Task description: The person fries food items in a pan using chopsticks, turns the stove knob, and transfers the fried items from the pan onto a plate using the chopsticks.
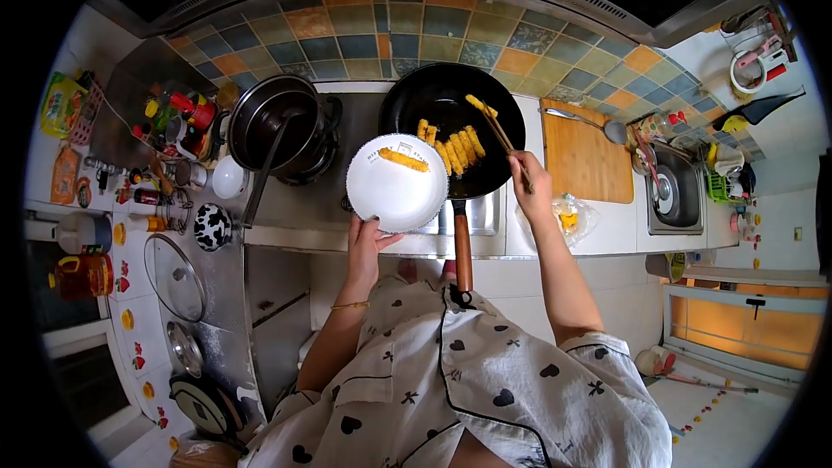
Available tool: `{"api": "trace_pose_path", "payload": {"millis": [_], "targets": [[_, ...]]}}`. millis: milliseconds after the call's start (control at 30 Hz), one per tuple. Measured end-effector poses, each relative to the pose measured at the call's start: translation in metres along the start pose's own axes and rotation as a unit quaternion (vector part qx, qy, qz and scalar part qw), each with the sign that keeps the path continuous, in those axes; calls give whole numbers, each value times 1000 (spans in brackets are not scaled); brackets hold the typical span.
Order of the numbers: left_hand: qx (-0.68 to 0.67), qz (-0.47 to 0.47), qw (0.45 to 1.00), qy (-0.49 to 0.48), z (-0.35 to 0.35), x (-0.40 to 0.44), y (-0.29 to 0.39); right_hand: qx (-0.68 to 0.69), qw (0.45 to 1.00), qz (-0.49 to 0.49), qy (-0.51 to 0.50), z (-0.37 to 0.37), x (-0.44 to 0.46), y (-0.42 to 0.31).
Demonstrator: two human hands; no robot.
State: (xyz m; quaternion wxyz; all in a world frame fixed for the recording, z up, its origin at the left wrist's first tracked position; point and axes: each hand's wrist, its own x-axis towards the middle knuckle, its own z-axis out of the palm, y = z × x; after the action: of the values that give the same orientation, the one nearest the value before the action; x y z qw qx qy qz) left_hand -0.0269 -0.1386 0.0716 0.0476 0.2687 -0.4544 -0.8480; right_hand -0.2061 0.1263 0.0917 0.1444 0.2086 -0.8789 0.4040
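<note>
My left hand (pixel 369 243) grips the near rim of a white plate (pixel 394 199), which is held beside the frying pan and overlaps its left edge. One golden breaded stick (pixel 404 160) lies on the plate. In my right hand (pixel 530 182) are wooden chopsticks (pixel 500 132), their tips at another breaded stick (pixel 481 106) in the right part of the black frying pan (pixel 420 91). Several more golden sticks (pixel 460 149) lie side by side in the pan. The pan's wooden handle (pixel 463 247) points toward my body.
A dark pot (pixel 276 121) with a ladle stands on the left burner. To the right are a wooden cutting board (pixel 587 156), a metal spatula (pixel 614 130), a plastic bag (pixel 572 218) and a sink (pixel 674 218). Bottles and a glass lid (pixel 175 276) are at the left.
</note>
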Motion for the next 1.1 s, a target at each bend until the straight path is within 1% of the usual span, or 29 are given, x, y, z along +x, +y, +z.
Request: {"api": "trace_pose_path", "payload": {"millis": [33,133,233,333,433,500,667,767,800,900,1100], "targets": [[-2,3,1000,-3,0,-1,-1,7,1000,-19,12,-1,0,-3],[-6,4,1000,-5,0,-1,-1,-15,999,38,3,0,-2,7],[-4,1,1000,-7,0,-1,0,-6,1000,24,11,-3,-5,6],[-4,6,1000,-16,1,-1,1,3,999,20,41,-5,-7,3],[-5,8,1000,-21,3,-1,2,-15,999,47,21,-7,-10,10],[-4,6,1000,-20,3,-2,4,34,997,60,33,-11,-12,3],[-4,4,999,-33,3,1,6,143,985,66,64,-38,-12,-56],[-6,13,999,-32,4,6,4,257,961,72,71,-54,-19,-87],[-4,15,999,-28,4,6,5,284,955,68,58,-59,-23,-96],[-5,17,1000,-20,9,8,11,334,937,97,32,-70,-36,-125],[-3,35,999,-7,14,5,19,367,921,128,-36,-69,-54,-147]]}}
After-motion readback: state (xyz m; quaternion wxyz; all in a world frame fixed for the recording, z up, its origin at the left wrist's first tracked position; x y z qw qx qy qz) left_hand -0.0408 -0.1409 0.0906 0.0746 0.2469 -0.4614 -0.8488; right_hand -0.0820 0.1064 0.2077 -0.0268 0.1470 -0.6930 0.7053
